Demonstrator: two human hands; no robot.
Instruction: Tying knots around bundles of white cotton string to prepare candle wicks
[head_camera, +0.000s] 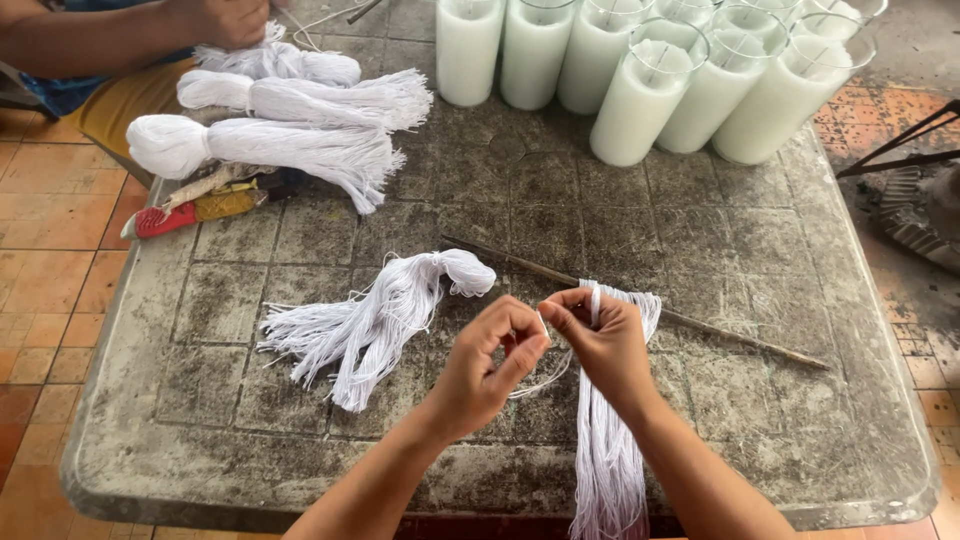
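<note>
Limp white string bundle (610, 450) under right hand (600, 345), both hands pinching one thin strand; left hand (485, 365).

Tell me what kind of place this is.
Probably a small candle-making workshop. White candles in glass jars crowd the far edge of a worn grey table, bundles of white string lie on it, and the left hand and right hand pinch strands from a hanging bundle.
</note>
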